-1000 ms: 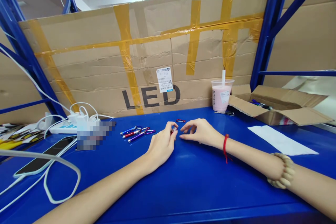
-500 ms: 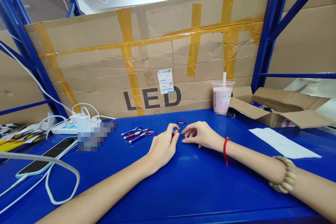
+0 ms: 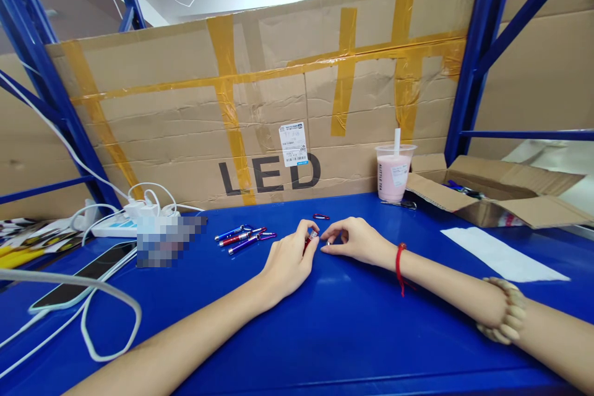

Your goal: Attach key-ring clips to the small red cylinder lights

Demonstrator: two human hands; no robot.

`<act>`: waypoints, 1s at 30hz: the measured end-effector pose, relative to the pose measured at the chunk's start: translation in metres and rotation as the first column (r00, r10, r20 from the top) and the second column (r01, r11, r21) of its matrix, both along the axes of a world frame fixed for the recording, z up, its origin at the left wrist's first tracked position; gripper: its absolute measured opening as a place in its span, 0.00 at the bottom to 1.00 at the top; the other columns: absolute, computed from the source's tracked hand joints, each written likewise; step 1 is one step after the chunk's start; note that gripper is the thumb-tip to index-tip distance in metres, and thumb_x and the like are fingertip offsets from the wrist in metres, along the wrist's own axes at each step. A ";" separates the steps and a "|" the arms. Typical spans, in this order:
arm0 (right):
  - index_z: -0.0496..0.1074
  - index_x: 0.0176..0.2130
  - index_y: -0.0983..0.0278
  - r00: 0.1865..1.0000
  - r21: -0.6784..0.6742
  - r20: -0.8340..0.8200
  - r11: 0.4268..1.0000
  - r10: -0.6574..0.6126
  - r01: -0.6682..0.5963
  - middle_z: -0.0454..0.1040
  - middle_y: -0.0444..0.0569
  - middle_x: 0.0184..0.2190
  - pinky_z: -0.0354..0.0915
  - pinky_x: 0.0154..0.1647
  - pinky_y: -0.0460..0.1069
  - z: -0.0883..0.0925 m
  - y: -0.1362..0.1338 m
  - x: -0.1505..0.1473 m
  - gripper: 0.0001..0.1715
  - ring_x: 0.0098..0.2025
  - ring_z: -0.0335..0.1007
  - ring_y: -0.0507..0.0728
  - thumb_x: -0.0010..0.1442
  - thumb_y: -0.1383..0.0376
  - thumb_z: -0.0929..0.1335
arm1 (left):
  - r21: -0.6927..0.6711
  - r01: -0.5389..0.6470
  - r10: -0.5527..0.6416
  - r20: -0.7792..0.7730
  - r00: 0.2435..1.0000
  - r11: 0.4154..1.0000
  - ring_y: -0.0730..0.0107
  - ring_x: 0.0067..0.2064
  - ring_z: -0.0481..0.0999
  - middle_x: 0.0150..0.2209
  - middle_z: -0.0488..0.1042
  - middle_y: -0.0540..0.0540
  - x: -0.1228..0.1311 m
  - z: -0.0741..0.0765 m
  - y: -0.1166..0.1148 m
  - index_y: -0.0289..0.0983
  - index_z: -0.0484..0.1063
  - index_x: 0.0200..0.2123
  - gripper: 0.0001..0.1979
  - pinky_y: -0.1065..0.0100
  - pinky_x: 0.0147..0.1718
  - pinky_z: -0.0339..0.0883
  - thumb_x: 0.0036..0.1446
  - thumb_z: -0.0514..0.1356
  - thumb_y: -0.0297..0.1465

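A small red metal tube (image 3: 310, 240) is pinched between the thumb and fingers of my left hand (image 3: 290, 260). Just to its right, my right hand (image 3: 355, 240) has its thumb and forefinger brought near each other, with a tiny silvery thing (image 3: 329, 244) by them, too small to make out. The two hands are apart. Behind them lies a red carabiner clip (image 3: 321, 216) on the blue table. Left of my left hand rest a blue penlight (image 3: 229, 233), a red penlight (image 3: 234, 238) and a purple penlight (image 3: 244, 244), with clips attached.
A pink drink cup (image 3: 393, 173) stands at the back right beside an open cardboard box (image 3: 492, 189). White paper (image 3: 503, 253) lies before the box. On the left are a phone (image 3: 83, 275), white cables and a power strip (image 3: 114, 224). A large cardboard sheet (image 3: 185, 136) stands behind.
My left thumb and the red tube have shifted very slightly to the right. My right hand has barely moved.
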State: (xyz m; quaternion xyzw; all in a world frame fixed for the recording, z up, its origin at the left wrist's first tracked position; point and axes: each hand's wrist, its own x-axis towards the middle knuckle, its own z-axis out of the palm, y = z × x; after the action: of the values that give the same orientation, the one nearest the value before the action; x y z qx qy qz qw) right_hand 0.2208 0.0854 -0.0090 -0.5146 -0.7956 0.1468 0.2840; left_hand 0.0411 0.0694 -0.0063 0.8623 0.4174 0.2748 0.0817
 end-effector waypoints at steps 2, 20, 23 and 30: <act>0.73 0.34 0.61 1.000 0.002 -0.005 1.000 0.004 -0.004 0.72 0.44 0.28 0.56 0.24 0.43 0.000 -0.001 0.000 0.17 0.26 0.63 0.50 0.45 0.55 0.68 | 0.002 0.004 -0.004 -0.003 1.000 1.000 0.75 0.35 0.67 0.32 0.66 0.53 0.000 0.000 0.000 0.39 0.57 0.45 0.08 0.77 0.28 0.53 0.63 0.45 0.31; 0.71 0.34 0.63 0.995 0.007 -0.097 1.000 0.010 -0.009 0.71 0.44 0.29 0.61 0.27 0.44 0.003 -0.002 -0.004 0.14 0.26 0.66 0.49 0.43 0.65 0.68 | 0.007 0.032 -0.032 -0.009 0.999 0.999 0.77 0.33 0.67 0.31 0.66 0.56 -0.001 -0.002 0.002 0.40 0.56 0.44 0.06 0.78 0.27 0.51 0.63 0.46 0.28; 0.72 0.34 0.65 0.991 -0.009 -0.133 1.000 0.024 -0.025 0.72 0.44 0.27 0.63 0.30 0.44 0.004 -0.003 -0.004 0.14 0.28 0.67 0.50 0.43 0.68 0.68 | 0.016 0.035 -0.035 -0.003 0.999 0.999 0.77 0.34 0.67 0.32 0.66 0.57 -0.001 -0.002 0.003 0.40 0.56 0.44 0.06 0.78 0.27 0.51 0.63 0.46 0.28; 0.71 0.33 0.69 0.968 -0.060 -0.249 0.997 0.038 -0.054 0.72 0.47 0.27 0.66 0.33 0.44 0.005 -0.003 -0.006 0.15 0.30 0.68 0.51 0.40 0.74 0.66 | 0.010 0.036 -0.036 -0.002 0.999 0.999 0.77 0.34 0.67 0.31 0.66 0.58 0.000 -0.002 0.003 0.41 0.56 0.43 0.06 0.78 0.26 0.50 0.63 0.47 0.28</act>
State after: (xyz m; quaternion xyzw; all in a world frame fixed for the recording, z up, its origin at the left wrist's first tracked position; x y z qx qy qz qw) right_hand 0.2146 0.0828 -0.0042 -0.4828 -0.7603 0.2427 0.3604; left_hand 0.0407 0.0723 -0.0084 0.8703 0.4004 0.2747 0.0823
